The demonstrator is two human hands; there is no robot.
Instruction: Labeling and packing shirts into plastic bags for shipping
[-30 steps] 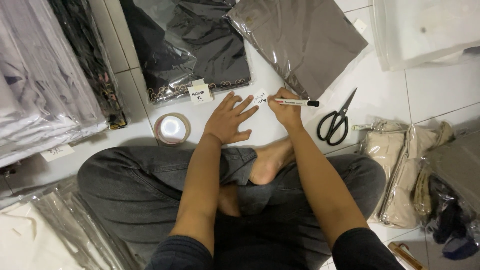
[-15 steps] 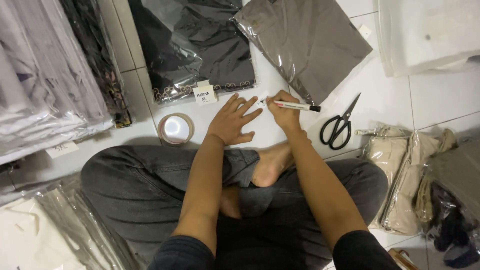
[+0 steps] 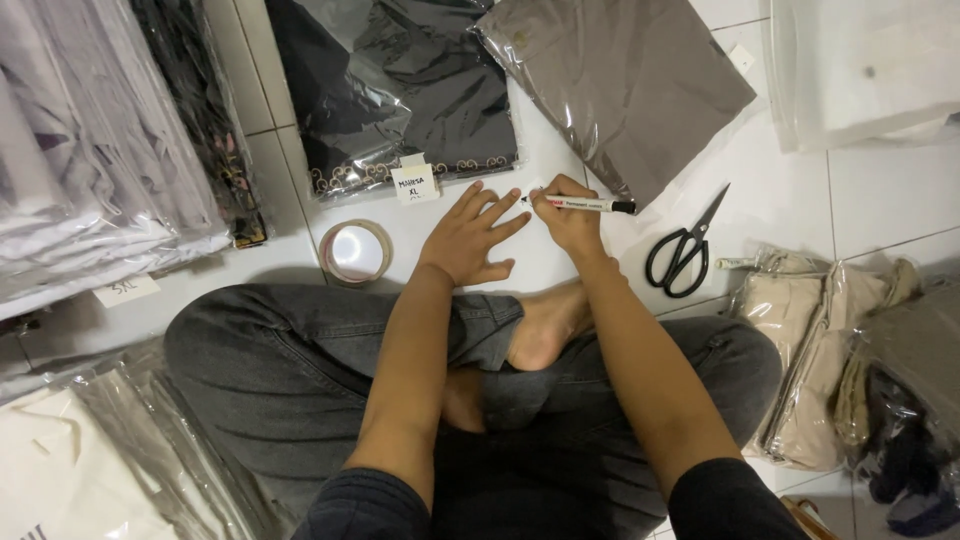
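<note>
While the right hand [image 3: 570,222] keeps its grip pinching the white marker pen [image 3: 580,204], the left hand [image 3: 472,238] stays spread flat on the white tiled floor [image 3: 880,200], little changed.

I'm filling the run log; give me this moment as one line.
left hand: flat on floor, fingers spread | right hand: holds marker, tip at left fingertips | nearby: tape roll, scissors

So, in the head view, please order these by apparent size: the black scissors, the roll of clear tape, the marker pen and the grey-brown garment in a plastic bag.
1. Grey-brown garment in a plastic bag, by far.
2. Black scissors.
3. Roll of clear tape and white marker pen with black cap look about equal; the right hand hides part of the pen, so unsure.
</note>
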